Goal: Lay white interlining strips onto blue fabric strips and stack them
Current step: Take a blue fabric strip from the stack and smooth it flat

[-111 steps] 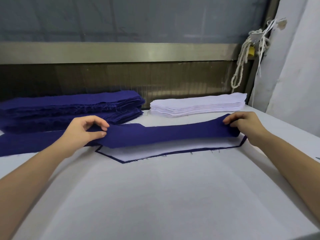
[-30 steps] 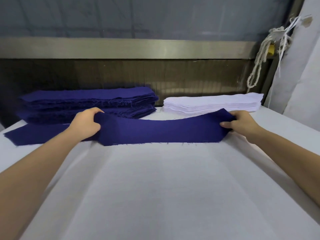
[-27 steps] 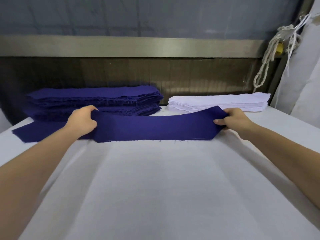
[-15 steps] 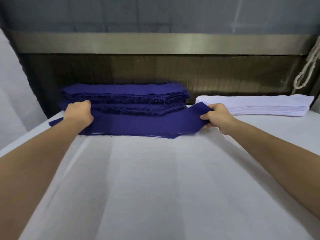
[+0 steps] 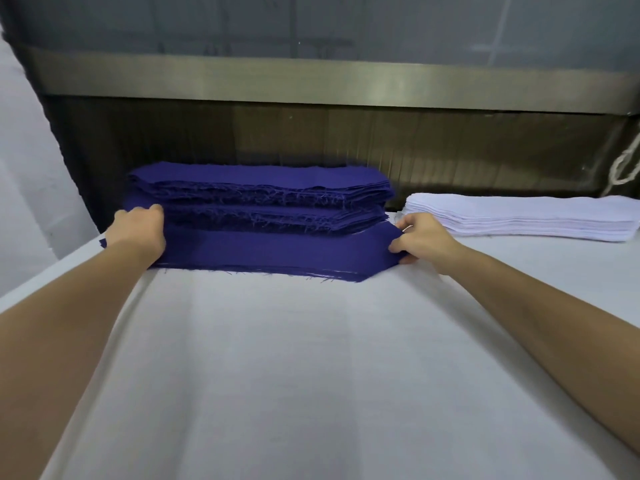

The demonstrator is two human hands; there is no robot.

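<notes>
On the white table (image 5: 311,375), the pile of blue fabric strips (image 5: 259,199) sits at 12 o'clock and the pile of white interlining strips (image 5: 519,220) at 2 o'clock. One blue strip (image 5: 277,251) lies against the blue pile's front, its ends gripped by the left hand (image 5: 138,230) and the right hand (image 5: 424,239).

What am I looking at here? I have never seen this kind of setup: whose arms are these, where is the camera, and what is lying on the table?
There is no machine here. These are a person's two bare arms, filmed by one wide-angle camera worn on the head and looking forward and down. The left hand and the right hand each hold one end of a blue fabric strip on the white-covered table. Just behind it is a tall pile of blue strips. To the right is a stack of white interlining strips.
</notes>
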